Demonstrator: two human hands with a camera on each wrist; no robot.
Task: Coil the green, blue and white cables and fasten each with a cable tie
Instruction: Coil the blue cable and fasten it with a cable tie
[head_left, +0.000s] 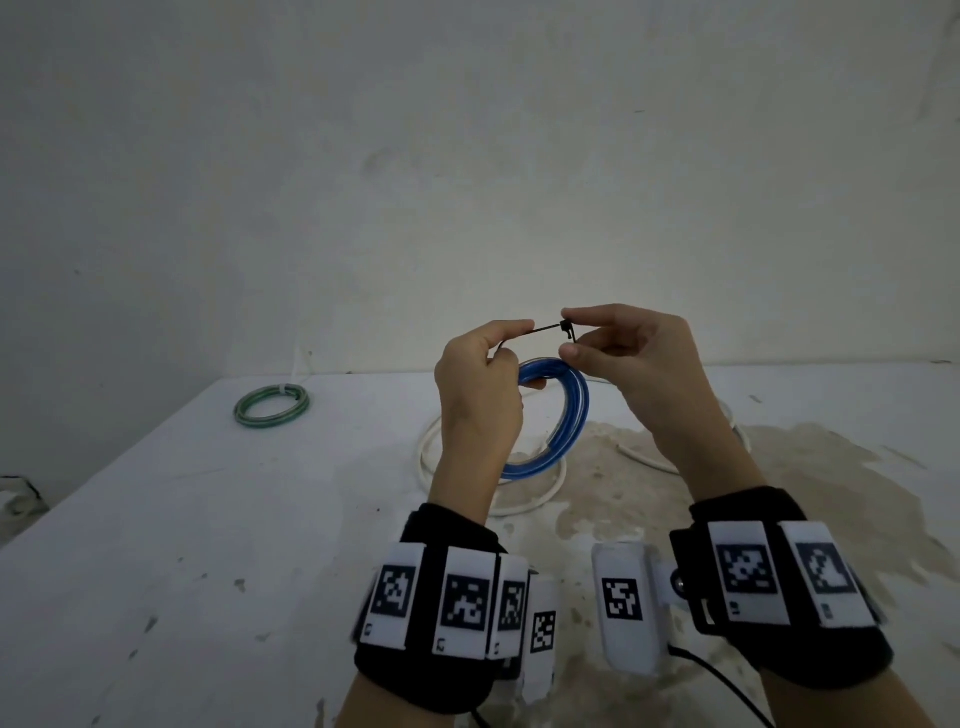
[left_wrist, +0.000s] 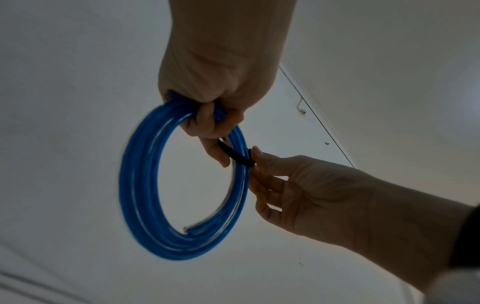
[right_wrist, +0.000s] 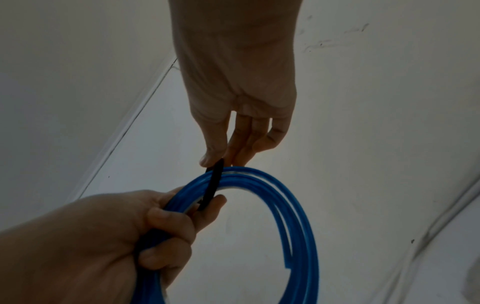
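Green cable (head_left: 271, 405): coiled, tied with a pale tie, lying on the white table (head_left: 156, 519) at ten o'clock from the hands, well apart from them. Left hand (head_left: 478, 384): fingers curled round the top of the blue cable (head_left: 563, 421) coil, which is held off the table; its thumb and forefinger also pinch one end of the black cable tie (head_left: 545, 328). White cable (head_left: 524, 506): loose on the table, directly beneath the blue coil. Right hand (head_left: 634, 353): thumb and forefinger pinch the tie's head at twelve o'clock on the coil; other fingers loosely extended.
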